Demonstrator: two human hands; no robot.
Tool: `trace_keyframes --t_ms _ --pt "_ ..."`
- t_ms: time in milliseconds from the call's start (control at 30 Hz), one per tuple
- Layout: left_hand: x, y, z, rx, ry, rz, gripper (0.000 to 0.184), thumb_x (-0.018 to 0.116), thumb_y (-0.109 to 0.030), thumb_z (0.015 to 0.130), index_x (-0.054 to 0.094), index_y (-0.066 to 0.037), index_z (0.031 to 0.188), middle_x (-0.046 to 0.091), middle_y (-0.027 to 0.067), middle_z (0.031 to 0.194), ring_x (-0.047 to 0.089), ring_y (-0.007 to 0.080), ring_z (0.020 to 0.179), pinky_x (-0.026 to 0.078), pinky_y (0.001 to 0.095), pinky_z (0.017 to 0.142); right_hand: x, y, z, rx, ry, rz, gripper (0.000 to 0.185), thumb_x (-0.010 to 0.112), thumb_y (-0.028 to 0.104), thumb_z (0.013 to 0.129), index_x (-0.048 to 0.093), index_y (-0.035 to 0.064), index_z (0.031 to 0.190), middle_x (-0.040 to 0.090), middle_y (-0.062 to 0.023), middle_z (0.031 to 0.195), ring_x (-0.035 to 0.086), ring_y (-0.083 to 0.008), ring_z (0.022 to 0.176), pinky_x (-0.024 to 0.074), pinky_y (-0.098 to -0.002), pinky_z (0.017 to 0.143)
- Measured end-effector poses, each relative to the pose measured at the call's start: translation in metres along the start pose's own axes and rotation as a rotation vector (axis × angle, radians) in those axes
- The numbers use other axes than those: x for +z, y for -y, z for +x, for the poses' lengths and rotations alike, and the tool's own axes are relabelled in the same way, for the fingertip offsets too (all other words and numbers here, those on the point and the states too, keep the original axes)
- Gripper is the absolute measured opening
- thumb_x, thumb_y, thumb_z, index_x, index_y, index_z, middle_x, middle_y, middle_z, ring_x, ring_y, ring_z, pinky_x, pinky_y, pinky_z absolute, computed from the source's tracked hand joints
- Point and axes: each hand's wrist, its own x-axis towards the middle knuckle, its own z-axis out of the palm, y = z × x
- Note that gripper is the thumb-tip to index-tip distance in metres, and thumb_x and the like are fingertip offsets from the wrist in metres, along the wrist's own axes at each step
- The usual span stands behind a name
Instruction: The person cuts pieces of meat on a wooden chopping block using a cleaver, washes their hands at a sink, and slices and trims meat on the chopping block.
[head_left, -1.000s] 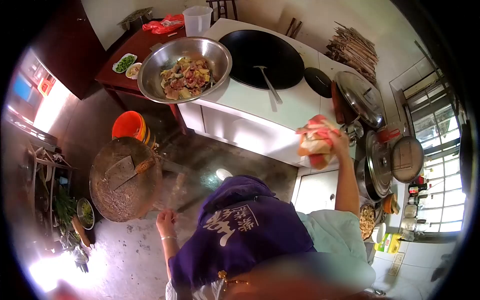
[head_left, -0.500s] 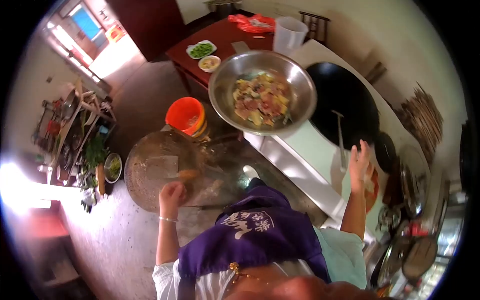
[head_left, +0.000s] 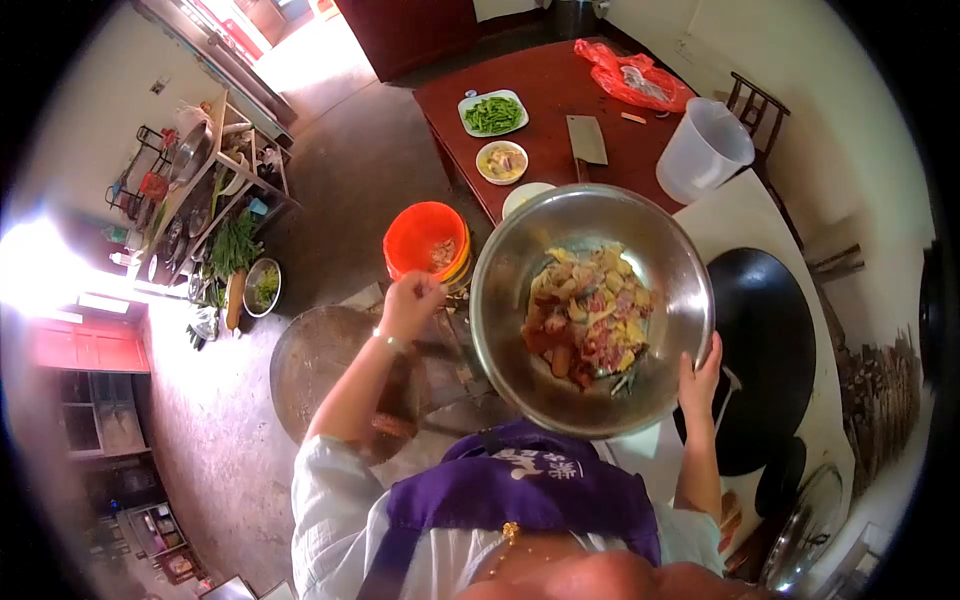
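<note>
A wide steel basin [head_left: 500, 330] holds a mix of cut meat pieces [head_left: 590, 310], yellowish and reddish, with a darker sauce-like patch. My right hand [head_left: 699, 378] grips its lower right rim, thumb inside. Left of the basin, my left hand [head_left: 411, 305] is in the air with its fingers curled closed, apart from the rim; what they hold, if anything, is hidden. Just beyond that hand stands an orange bucket [head_left: 412, 232] with some scraps inside. Below my left forearm is a round chopping block [head_left: 310, 365], partly covered by the arm.
A black wok [head_left: 765, 350] with a ladle [head_left: 728, 395] sits in the white counter at right. On the red table [head_left: 545, 95] are a plate of green vegetables [head_left: 495, 114], a small bowl [head_left: 502, 162], a cleaver [head_left: 588, 140], a red plastic bag [head_left: 630, 78] and a pail [head_left: 705, 150].
My right hand, open over the counter before, has closed on the basin's rim. The basin looks nearer and lower in view. My left hand has moved from the chopping block up toward the bucket.
</note>
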Motion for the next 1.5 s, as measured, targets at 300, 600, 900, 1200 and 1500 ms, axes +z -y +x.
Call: trace_keyframes --t_ms 300,600,900,1200,1500 --pt "0.101 0.059 0.26 -0.451 0.169 -0.436 0.02 0.058 -0.018 0.087 0.058 -0.002 0.076 0.06 0.0077 0.068 0.056 0.0148 0.048 0.046 0.0274 0.041 0.002 0.02 -0.005 0.091 -0.025 0.136 0.06 0.052 0.02 0.09 0.029 0.0031 0.142 0.034 -0.0203 0.143 0.037 -0.0337 0.13 0.0323 -0.0411 0.105" --pt "0.158 0.111 0.365 -0.573 -0.044 -0.612 0.016 0.051 -0.013 0.09 0.055 0.003 0.09 0.061 0.0164 0.069 0.056 0.0229 0.05 0.046 0.0322 0.039 0.005 0.019 -0.002 0.034 -0.056 0.048 0.059 0.053 0.02 0.09 0.031 0.0016 0.142 0.036 -0.0187 0.143 0.04 -0.0299 0.128 0.0321 -0.0373 0.105" --pt "0.165 0.144 0.359 -0.501 -0.205 -0.834 0.017 0.049 -0.009 0.091 0.053 0.005 0.099 0.06 0.0174 0.075 0.059 0.0255 0.052 0.052 0.0353 0.046 0.008 0.008 -0.003 0.028 -0.09 0.018 0.058 0.052 0.024 0.09 0.033 0.0015 0.141 0.04 -0.0197 0.139 0.04 -0.0325 0.126 0.0307 -0.0408 0.105" --pt "-0.034 0.124 0.174 -0.29 -0.208 -0.118 0.025 0.054 -0.015 0.09 0.058 0.004 0.105 0.064 0.0109 0.085 0.063 0.0204 0.068 0.052 0.0326 0.052 -0.002 0.006 -0.006 -0.24 -0.191 -0.328 0.047 0.049 0.021 0.096 0.038 -0.001 0.137 0.039 -0.0211 0.139 0.045 -0.0326 0.122 0.04 -0.0415 0.099" --pt "-0.237 0.179 -0.06 -0.444 -0.245 -0.292 0.019 0.05 -0.01 0.088 0.059 0.005 0.095 0.064 0.0123 0.072 0.063 0.0179 0.059 0.051 0.0299 0.046 0.124 0.237 -0.138 -0.862 0.273 0.069 0.023 0.058 0.005 0.089 0.057 -0.0016 0.11 0.06 -0.0151 0.103 0.059 -0.0271 0.095 0.0475 -0.0352 0.086"
